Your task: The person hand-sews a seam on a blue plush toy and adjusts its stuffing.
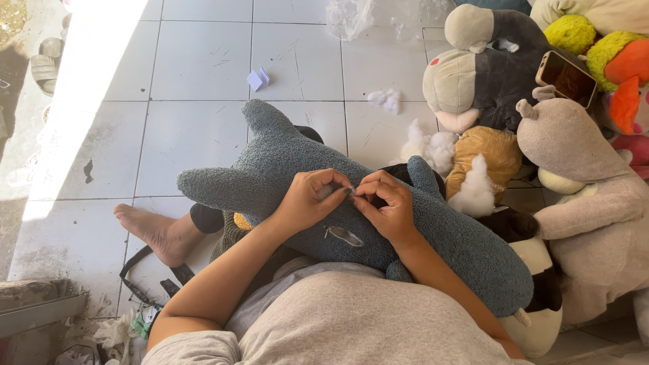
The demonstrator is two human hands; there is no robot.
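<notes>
A large grey-blue plush shark (284, 162) lies across my lap, its tail end toward the far left and its body running to the lower right. My left hand (309, 199) and my right hand (385, 206) meet on the shark's back, both pinching the fabric at the same spot. A small dark thing shows between my fingertips; I cannot tell what it is. A slit-like mark (345, 235) shows on the plush just below my hands. My bare foot (152, 230) rests on the tiled floor to the left.
Several plush toys are piled at the right: a dark grey one (497, 67), a pale grey one (581, 176), a tan one (487, 155) with white stuffing (473, 192). A phone (566, 78) leans among them. Stuffing tufts (387, 100), folded paper (257, 78), a black strap (135, 277) lie on the floor.
</notes>
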